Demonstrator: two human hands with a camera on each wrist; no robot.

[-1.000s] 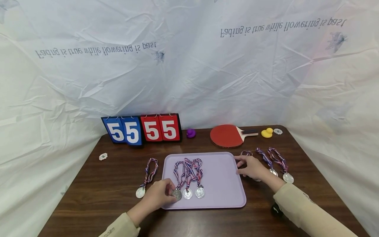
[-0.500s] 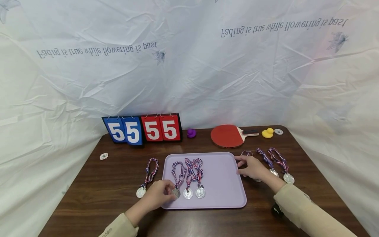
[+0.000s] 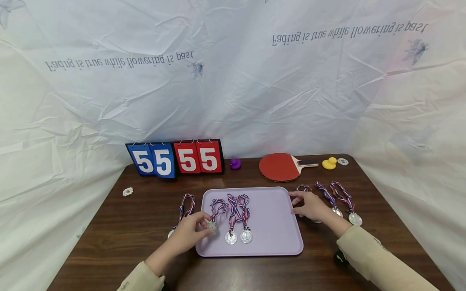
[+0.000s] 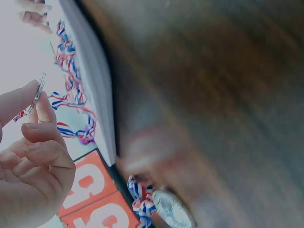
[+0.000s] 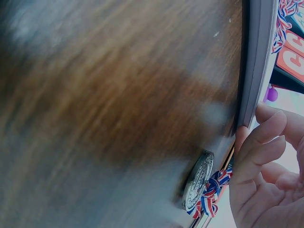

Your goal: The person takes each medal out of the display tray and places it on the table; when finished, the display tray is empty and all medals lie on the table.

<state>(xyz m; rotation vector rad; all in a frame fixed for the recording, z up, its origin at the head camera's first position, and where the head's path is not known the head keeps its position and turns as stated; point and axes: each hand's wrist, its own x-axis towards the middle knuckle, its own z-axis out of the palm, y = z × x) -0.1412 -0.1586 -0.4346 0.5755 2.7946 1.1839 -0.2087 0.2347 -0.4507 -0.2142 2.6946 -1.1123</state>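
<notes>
- We see the held medal (image 3: 212, 227) shifted left and away from the tray's near edge since half a second ago, breaking its rough line with the middle medal (image 3: 231, 237) and the right-hand medal (image 3: 246, 236).
- Its ribbon (image 3: 220, 205) has bunched into a tighter loop on the lilac tray (image 3: 273, 226).
- Our left hand (image 3: 186, 233) pinches that medal on edge between thumb and fingertip, near the tray's left rim; the remaining fingers are curled.
- Our right hand (image 3: 311, 206) has not moved: bent fingers touch the right rim, though we cannot tell whether they grip it.
- The left hand now covers more of the table medal (image 3: 171, 234) beside the tray.
- We judge the held medal's place unsettled, while its two neighbours lie undisturbed.
</notes>
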